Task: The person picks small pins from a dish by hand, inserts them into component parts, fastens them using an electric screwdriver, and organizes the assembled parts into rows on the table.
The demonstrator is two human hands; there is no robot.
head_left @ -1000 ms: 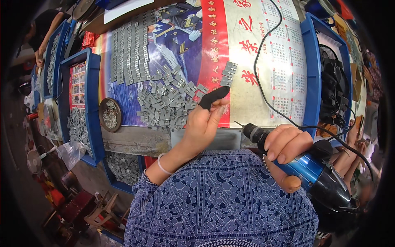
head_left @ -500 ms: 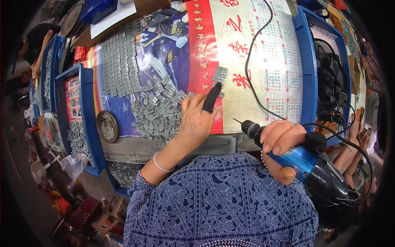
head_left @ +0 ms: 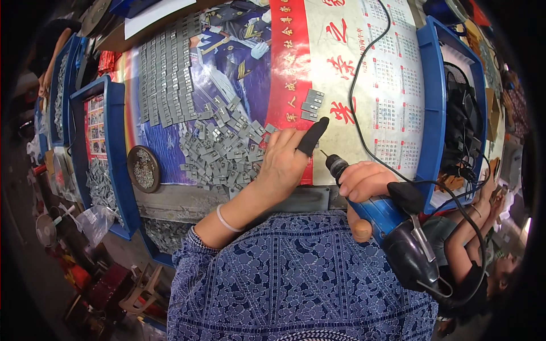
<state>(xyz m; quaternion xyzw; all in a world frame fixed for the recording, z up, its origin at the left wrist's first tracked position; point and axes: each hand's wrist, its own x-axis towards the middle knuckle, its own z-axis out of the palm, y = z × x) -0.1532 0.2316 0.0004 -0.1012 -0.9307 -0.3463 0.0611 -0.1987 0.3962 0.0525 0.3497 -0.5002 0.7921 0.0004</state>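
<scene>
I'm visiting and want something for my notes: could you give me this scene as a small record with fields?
Left hand: wears a black finger cover; grip hidden
Right hand: holds a blue and black power tool
Ahead of left hand: short row of grey parts
Centre-left: loose pile of grey parts
Beyond pile: neat rows
Round dish: small metal bits

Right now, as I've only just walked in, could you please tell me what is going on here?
A person's right hand holds a blue-and-black drill, its bit pointing toward the left hand. The left hand, with a black sleeve on one finger, is just below a short row of grey parts; whether it grips one is hidden. To its left lie a loose pile and a brown dish.
</scene>
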